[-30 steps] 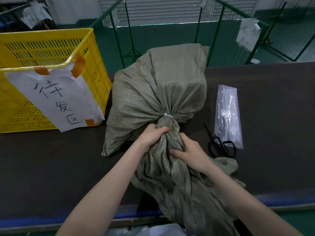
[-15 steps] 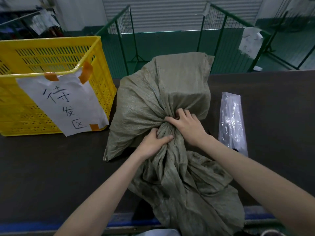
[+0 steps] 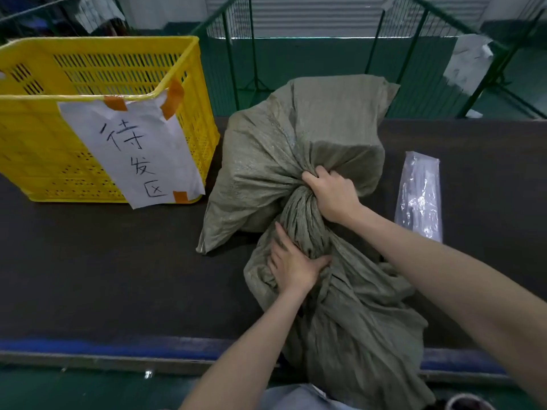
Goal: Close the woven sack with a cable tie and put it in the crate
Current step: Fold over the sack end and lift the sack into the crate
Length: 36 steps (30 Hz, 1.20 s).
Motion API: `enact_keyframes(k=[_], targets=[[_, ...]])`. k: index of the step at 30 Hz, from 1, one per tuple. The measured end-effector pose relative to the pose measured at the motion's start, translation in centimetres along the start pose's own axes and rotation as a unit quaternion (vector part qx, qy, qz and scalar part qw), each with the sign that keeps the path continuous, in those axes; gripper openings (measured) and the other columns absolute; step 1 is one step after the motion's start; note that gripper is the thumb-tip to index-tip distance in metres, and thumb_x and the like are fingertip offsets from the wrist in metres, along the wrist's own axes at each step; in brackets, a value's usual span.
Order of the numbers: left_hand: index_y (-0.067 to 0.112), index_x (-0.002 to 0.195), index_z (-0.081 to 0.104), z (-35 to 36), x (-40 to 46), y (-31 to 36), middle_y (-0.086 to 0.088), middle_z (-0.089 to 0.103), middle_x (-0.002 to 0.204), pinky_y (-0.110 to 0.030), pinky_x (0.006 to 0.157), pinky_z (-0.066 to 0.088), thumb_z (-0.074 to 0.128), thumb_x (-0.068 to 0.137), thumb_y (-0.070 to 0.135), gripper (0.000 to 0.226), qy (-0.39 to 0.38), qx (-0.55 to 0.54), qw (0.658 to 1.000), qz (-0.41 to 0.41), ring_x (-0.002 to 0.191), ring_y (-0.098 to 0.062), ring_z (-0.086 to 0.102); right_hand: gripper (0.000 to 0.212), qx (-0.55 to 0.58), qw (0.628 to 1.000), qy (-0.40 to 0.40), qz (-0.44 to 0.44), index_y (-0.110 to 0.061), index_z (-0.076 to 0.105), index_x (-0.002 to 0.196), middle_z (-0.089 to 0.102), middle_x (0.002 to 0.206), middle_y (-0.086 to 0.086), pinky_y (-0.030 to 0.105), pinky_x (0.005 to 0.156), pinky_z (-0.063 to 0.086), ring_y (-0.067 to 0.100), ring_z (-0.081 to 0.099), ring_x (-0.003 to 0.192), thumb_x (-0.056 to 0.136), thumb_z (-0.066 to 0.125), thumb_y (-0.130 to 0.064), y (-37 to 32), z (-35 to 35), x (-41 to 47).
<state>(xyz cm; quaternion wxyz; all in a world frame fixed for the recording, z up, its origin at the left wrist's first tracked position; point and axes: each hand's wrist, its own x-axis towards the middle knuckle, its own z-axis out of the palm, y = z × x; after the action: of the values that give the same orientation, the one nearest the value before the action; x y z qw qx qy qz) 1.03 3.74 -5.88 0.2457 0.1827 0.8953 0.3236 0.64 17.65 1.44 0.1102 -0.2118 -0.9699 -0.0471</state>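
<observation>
- The yellow crate [image 3: 97, 119] stands at upper left, its top open, with a paper label [image 3: 133, 149] hanging over its near corner.
- The woven sack [image 3: 299, 149] fills mid-frame just right of the crate, only a narrow gap between them.
- Bare dark table [image 3: 103, 261] lies open at lower left.
- A clear plastic packet [image 3: 420, 196] lies at right, apart from the sack.
- A green mesh fence [image 3: 370, 39] closes the far side.

My right hand [image 3: 333, 196] covers the sack's [image 3: 299, 137] gathered neck, so I can't see any tie there. The crate [image 3: 97, 93] runs off the left edge — the sack's loose tail off the bottom.
</observation>
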Motion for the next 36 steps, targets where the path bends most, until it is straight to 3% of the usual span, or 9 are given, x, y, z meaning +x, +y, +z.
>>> enact_keyframes(k=[5, 7, 10, 16, 19, 23, 26, 32, 36], targets=[[0.01, 0.147, 0.013, -1.5, 2.0, -1.4, -0.012, 0.05, 0.138, -0.042, 0.104, 0.03, 0.071, 0.077, 0.041, 0.096, 0.03, 0.143, 0.989, 0.011, 0.129, -0.028, 0.044, 0.032, 0.004, 1.0, -0.023, 0.001, -0.014, 0.047, 0.118, 0.053, 0.111, 0.015, 0.04, 0.056, 0.036, 0.039, 0.059, 0.09, 0.087, 0.054, -0.018, 0.5, -0.6, -0.4], [0.009, 0.125, 0.04, -3.8, 2.5, -1.8, -0.013, 0.063, 0.121, -0.04, 0.092, 0.04, 0.066, 0.081, 0.032, 0.056, 0.044, 0.185, 0.98, 0.054, 0.114, -0.03, 0.057, 0.035, 0.01, 1.0, -0.026, 0.003, -0.015, 0.047, 0.118, 0.053, 0.112, 0.015, 0.039, 0.057, 0.037, 0.038, 0.06, 0.092, 0.086, 0.057, -0.024, 0.9, -0.8, -0.6], [0.01, 0.11, 0.049, -8.3, 2.8, -1.3, -0.012, 0.061, 0.116, -0.04, 0.079, 0.046, 0.058, 0.087, 0.024, 0.028, 0.089, 0.244, 0.957, 0.133, 0.106, -0.035, 0.06, 0.039, 0.036, 0.999, -0.025, 0.02, -0.015, 0.045, 0.119, 0.052, 0.115, 0.014, 0.039, 0.061, 0.037, 0.039, 0.059, 0.095, 0.083, 0.057, -0.022, 1.6, -1.3, -0.5], [0.008, 0.092, 0.057, -17.9, 5.5, 3.0, -0.013, 0.063, 0.087, -0.037, 0.053, 0.044, 0.059, 0.07, 0.002, 0.023, 0.314, 0.357, 0.793, 0.382, 0.08, -0.035, 0.062, 0.028, 0.168, 0.983, 0.058, 0.05, -0.011, 0.048, 0.103, 0.049, 0.103, 0.014, 0.044, 0.067, 0.044, 0.04, 0.054, 0.094, 0.077, 0.057, -0.014, 1.1, -3.5, 1.4], [0.01, 0.093, 0.059, -22.3, 6.7, 6.3, -0.01, 0.063, 0.085, -0.036, 0.06, 0.047, 0.058, 0.068, 0.006, 0.026, 0.386, 0.396, 0.715, 0.428, 0.079, -0.033, 0.061, 0.026, 0.243, 0.96, 0.126, 0.061, -0.008, 0.052, 0.1, 0.05, 0.098, 0.014, 0.04, 0.073, 0.042, 0.034, 0.052, 0.092, 0.074, 0.055, -0.005, 0.9, -7.0, 4.0], [0.014, 0.095, 0.06, -26.4, 7.4, 11.4, -0.008, 0.063, 0.089, -0.036, 0.069, 0.045, 0.053, 0.075, 0.01, 0.021, 0.481, 0.357, 0.666, 0.444, 0.082, -0.032, 0.061, 0.019, 0.313, 0.926, 0.198, 0.07, -0.006, 0.055, 0.091, 0.051, 0.089, 0.009, 0.031, 0.07, 0.033, 0.029, 0.052, 0.088, 0.073, 0.056, 0.0, 1.7, -12.0, 7.6], [0.018, 0.105, 0.057, -27.1, 7.8, 14.0, -0.006, 0.062, 0.101, -0.044, 0.086, 0.041, 0.056, 0.073, 0.009, 0.033, 0.501, 0.293, 0.693, 0.428, 0.093, -0.031, 0.058, 0.014, 0.355, 0.906, 0.208, 0.098, -0.007, 0.054, 0.086, 0.053, 0.085, 0.009, 0.031, 0.069, 0.033, 0.029, 0.053, 0.085, 0.074, 0.055, 0.001, 1.9, -13.6, 8.7], [0.017, 0.147, 0.017, -22.8, 9.2, 12.1, -0.009, 0.026, 0.152, -0.068, 0.106, 0.015, 0.069, 0.078, 0.037, 0.089, 0.291, 0.238, 0.904, 0.202, 0.142, -0.034, 0.02, 0.021, 0.325, 0.93, 0.103, 0.141, -0.005, 0.06, 0.098, 0.059, 0.099, 0.014, 0.03, 0.073, 0.034, 0.03, 0.054, 0.096, 0.08, 0.063, -0.014, 3.0, -11.8, 8.1], [0.017, 0.148, 0.01, -20.2, 9.9, 8.2, -0.011, 0.009, 0.157, -0.063, 0.111, 0.012, 0.062, 0.076, 0.058, 0.098, 0.249, 0.226, 0.919, 0.208, 0.146, -0.035, 0.003, 0.033, 0.262, 0.956, 0.055, 0.12, -0.01, 0.056, 0.112, 0.05, 0.106, 0.01, 0.038, 0.086, 0.041, 0.031, 0.051, 0.106, 0.082, 0.061, -0.022, 3.6, -11.7, 8.5]])
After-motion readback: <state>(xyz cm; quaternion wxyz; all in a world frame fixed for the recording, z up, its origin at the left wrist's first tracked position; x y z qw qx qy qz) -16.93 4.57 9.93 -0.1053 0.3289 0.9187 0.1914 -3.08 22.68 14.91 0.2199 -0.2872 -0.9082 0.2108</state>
